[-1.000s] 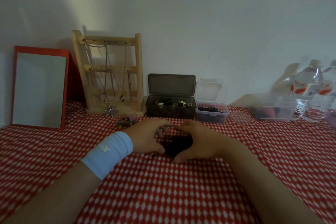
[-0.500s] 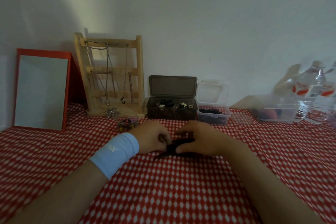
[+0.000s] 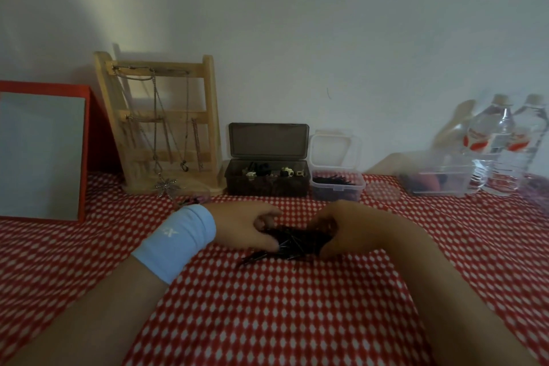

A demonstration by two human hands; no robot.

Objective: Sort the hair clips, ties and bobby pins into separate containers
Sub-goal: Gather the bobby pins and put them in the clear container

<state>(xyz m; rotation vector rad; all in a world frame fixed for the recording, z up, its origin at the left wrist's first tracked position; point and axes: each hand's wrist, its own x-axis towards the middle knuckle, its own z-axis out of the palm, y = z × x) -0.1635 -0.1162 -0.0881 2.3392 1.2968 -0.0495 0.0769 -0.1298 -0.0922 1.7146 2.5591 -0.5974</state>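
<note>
Pile of thin black metal bobby pins (image 3: 295, 242) sits on the red-and-white checked tablecloth (image 3: 282, 321), centre, between my two hands and well in front of the containers.

Handling, my call:
- Each pin is light, stiff and a bit springy, with a smooth coating, so slippery.
- It's a loose heap and tangles some. Strays slide out low, and a few stick out at the near left edge.
- Not fragile.
- Best taken as a bunch, squeezed from both sides across the middle and low against the cloth, not pin by pin.

Left hand (image 3: 243, 229): fingers (image 3: 263, 220) curled in over the heap's left side, thumb along its near edge, touching pins. Right hand (image 3: 347, 226): fingers curled down on the right side, thumb hooked at the near right corner. Both are half closed and cupped round the heap, gripping it between them. Lifted or not, can't tell.

Likely target: small clear plastic tub (image 3: 337, 192) behind, lid up, dark pins inside.
</note>
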